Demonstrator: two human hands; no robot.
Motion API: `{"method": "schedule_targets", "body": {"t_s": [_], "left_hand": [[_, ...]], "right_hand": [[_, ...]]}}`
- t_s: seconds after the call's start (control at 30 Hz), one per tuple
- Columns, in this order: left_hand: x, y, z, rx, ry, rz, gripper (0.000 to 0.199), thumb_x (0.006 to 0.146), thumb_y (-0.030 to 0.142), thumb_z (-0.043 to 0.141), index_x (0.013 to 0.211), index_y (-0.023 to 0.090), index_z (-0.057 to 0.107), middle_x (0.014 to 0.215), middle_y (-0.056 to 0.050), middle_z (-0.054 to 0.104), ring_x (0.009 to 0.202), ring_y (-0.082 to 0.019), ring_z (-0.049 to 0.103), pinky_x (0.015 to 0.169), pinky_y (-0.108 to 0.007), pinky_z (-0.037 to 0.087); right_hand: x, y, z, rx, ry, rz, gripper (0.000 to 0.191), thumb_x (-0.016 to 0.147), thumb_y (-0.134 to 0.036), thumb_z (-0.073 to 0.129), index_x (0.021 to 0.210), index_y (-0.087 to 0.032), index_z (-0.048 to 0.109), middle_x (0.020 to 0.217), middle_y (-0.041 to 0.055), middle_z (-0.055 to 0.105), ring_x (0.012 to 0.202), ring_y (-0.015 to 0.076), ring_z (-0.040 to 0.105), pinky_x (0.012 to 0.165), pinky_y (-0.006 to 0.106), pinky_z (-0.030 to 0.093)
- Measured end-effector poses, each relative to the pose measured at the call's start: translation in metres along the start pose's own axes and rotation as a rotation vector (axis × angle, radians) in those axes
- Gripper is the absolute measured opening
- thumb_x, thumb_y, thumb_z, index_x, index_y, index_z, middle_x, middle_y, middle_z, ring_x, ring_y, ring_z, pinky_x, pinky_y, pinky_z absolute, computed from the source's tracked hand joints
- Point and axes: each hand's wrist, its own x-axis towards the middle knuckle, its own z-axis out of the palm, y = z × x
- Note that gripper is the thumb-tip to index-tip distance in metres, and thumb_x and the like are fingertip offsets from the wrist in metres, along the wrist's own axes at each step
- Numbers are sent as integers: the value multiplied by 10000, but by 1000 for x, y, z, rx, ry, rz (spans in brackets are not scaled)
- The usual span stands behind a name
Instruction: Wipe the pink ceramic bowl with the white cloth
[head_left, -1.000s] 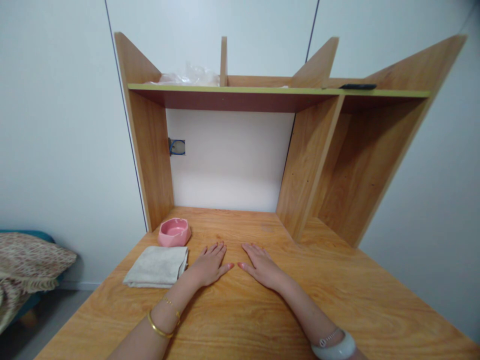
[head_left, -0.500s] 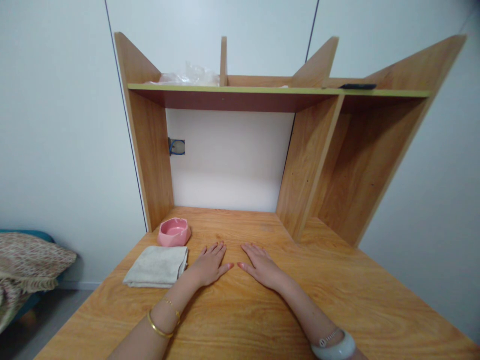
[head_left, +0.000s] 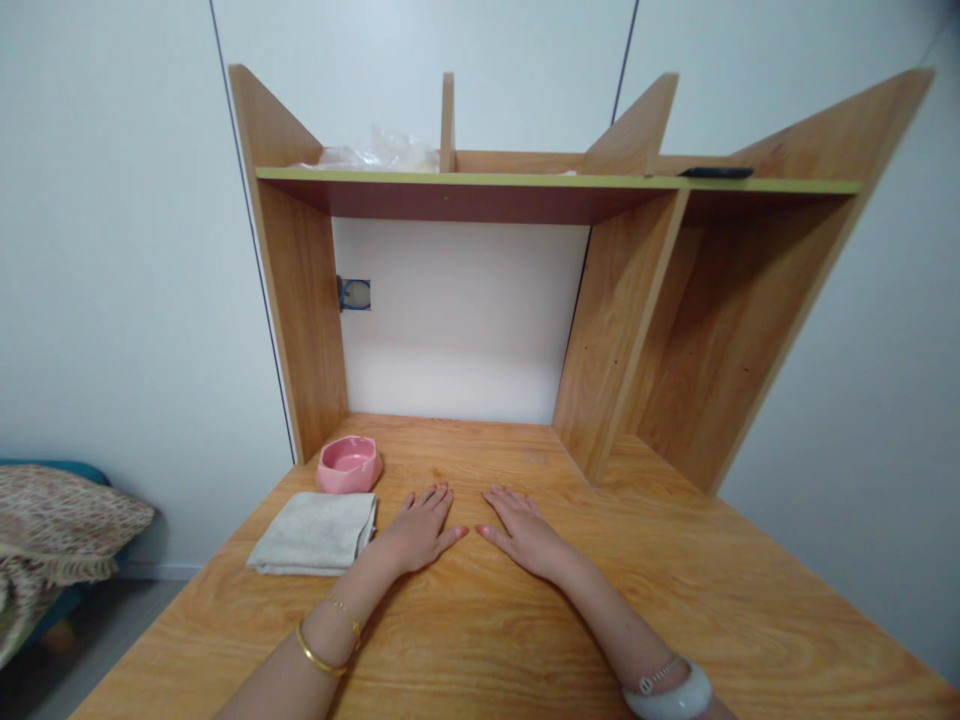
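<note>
Palm down on the wooden desk (head_left: 480, 630), my left hand (head_left: 421, 530) lies flat with its thumb pointing inward. My right hand (head_left: 523, 532) rests flat opposite it, a small gap between the two thumbs. Neither hand holds anything. Close by my left wrist is a folded grey cloth (head_left: 315, 533), its right edge partly behind the wrist. Behind the cloth stands a pink faceted bowl (head_left: 349, 465); no contents show in it.
A wooden shelf unit (head_left: 450, 182) rises from the desk's back. Its top holds a crumpled clear plastic bag (head_left: 382, 150) and a flat black object (head_left: 716, 173). A wall socket opening (head_left: 355, 294) shows at the back. Left of the desk is a fringed patterned blanket (head_left: 67, 520).
</note>
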Motion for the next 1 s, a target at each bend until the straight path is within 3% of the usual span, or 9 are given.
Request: {"method": "schedule_targets", "body": {"t_s": [1.0], "left_hand": [[-1,2,-2,-3,-8,-7,711,860,567,147,1378,83,201,1446,-131,158,1340,-233,87,1064,-425,96]], "right_hand": [[-2,-2,-3,-5,-12,3,737,819,-610,256,1365,-115,280,1437,97,238,1321,260,164,1066,418,107]]}}
